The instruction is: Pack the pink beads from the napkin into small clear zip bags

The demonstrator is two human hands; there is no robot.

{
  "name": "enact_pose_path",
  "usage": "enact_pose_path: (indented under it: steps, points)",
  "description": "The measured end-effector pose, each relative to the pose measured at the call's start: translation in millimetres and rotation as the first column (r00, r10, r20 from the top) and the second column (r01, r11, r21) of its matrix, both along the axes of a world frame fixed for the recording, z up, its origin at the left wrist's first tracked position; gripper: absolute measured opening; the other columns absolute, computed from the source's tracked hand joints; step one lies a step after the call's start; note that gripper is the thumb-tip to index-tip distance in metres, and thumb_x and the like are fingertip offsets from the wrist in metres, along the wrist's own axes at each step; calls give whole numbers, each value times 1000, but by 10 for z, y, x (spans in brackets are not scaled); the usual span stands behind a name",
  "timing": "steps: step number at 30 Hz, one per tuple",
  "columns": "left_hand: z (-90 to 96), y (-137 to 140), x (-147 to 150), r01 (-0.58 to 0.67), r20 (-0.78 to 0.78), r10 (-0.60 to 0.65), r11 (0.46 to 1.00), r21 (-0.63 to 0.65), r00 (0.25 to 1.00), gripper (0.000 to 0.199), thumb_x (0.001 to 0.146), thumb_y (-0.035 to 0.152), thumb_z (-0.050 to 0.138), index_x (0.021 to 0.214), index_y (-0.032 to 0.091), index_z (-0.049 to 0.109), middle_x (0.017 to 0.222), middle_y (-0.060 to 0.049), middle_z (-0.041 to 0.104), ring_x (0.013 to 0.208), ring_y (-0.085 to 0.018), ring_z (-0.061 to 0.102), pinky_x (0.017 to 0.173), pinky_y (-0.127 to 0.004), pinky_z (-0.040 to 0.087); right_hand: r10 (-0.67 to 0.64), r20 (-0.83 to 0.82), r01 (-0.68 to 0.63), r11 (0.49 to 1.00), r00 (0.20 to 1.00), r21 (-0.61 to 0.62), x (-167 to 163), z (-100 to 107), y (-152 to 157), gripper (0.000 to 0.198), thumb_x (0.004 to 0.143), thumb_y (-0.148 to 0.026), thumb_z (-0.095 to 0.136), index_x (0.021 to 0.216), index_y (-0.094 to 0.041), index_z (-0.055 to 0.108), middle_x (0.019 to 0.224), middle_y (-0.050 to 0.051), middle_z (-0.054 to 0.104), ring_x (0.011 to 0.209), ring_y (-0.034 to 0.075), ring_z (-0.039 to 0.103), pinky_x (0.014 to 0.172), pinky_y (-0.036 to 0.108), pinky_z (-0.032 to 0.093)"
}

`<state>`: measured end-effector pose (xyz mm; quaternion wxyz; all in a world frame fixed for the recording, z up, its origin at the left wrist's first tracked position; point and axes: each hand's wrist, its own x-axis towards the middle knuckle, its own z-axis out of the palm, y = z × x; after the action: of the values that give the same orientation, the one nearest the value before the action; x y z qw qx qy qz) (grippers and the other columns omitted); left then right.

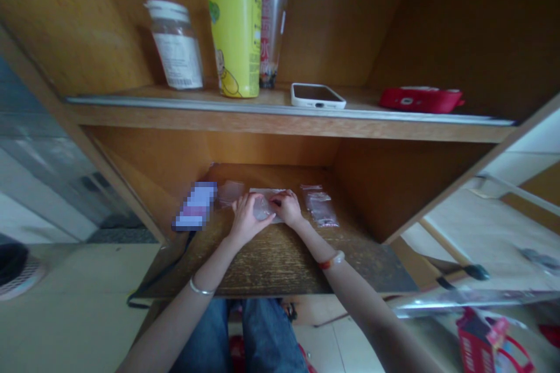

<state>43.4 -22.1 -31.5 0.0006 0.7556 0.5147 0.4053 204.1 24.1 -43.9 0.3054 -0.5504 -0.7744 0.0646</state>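
Note:
My left hand [248, 215] holds the left side of a small clear plastic bag [262, 208], with the thumb and fingers on its edges. At the bag's right side my right hand [286, 208] has its fingers curled in a pinch; what exactly the fingertips grip is partly hidden. A whitish sheet or larger bag [273, 190] lies beneath both hands. To the left is a flat clear piece of plastic [230, 192]. On the right lies a stack of small clear zip bags [321, 207].
Left of my hands lies a lit phone [195, 205], its screen blurred, with a dark strap [166, 271] nearby. The shelf above carries a jar [177, 49], a yellow bottle [236, 29], a plastic cup [275, 17], a white-edged phone [318, 96] and a red case [420, 99].

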Motion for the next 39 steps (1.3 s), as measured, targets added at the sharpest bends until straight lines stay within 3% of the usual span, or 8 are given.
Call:
enact_pose_path:
  steps: [8, 14, 21, 29, 32, 35, 39]
  points:
    - [-42, 31, -20, -15, -5, 15, 1000, -5, 1000, 48, 70, 43, 68, 110, 22, 50, 108, -7, 63, 103, -26, 55, 89, -41, 36, -12, -83, 12, 1000, 996, 5, -8, 0, -7, 17, 76, -16, 60, 86, -21, 73, 87, 4, 73, 85, 20, 61, 83, 32, 42]
    - [-68, 56, -30, -12, -24, 11, 1000, -18, 1000, 46, 72, 39, 68, 111, 23, 51, 110, -8, 63, 103, -27, 56, 88, -41, 36, 56, -178, -55, 998, 982, 12, -47, 64, -43, 20, 75, -13, 57, 79, -23, 73, 85, 4, 73, 81, 19, 63, 82, 32, 45]
    - [-81, 69, -31, -17, -25, 16, 999, -39, 1000, 51, 70, 34, 70, 115, 24, 48, 113, -9, 62, 106, -29, 55, 88, -43, 37, 64, -481, 35, 980, 874, 195, -85, 115, -130, 18, 82, -26, 55, 89, -23, 72, 87, 4, 71, 81, 19, 61, 81, 34, 45]
    - [-96, 99, -38, -59, 2, 59, 996, -71, 998, 54, 67, 27, 71, 115, 21, 47, 113, -11, 62, 106, -29, 56, 89, -44, 38, 237, -527, -147, 967, 816, 206, -216, 168, -269, 24, 82, -26, 56, 101, -24, 69, 95, 3, 71, 86, 18, 62, 81, 32, 46]
    - [-89, 93, -39, -55, 19, 56, 997, -58, 998, 52, 68, 29, 72, 114, 21, 48, 111, -10, 62, 107, -28, 56, 90, -43, 38, 166, -459, -89, 979, 873, 185, -168, 135, -226, 27, 85, -25, 52, 107, -23, 67, 100, 4, 70, 90, 19, 60, 83, 33, 45]
    - [-93, 91, -43, -41, 57, 42, 999, -28, 997, 51, 70, 37, 72, 113, 21, 48, 111, -9, 63, 106, -27, 56, 91, -43, 38, -5, -213, 27, 995, 977, 100, -92, 103, -177, 22, 83, -23, 55, 98, -21, 71, 101, 7, 68, 96, 22, 56, 88, 36, 41]
    - [-110, 108, -49, -23, 125, 21, 1000, 18, 992, 55, 70, 42, 72, 114, 21, 47, 111, -10, 62, 105, -26, 57, 92, -42, 41, -129, 79, 130, 991, 988, -9, -52, 84, -161, 12, 79, -24, 62, 83, -22, 74, 109, 9, 64, 108, 26, 49, 91, 38, 35]
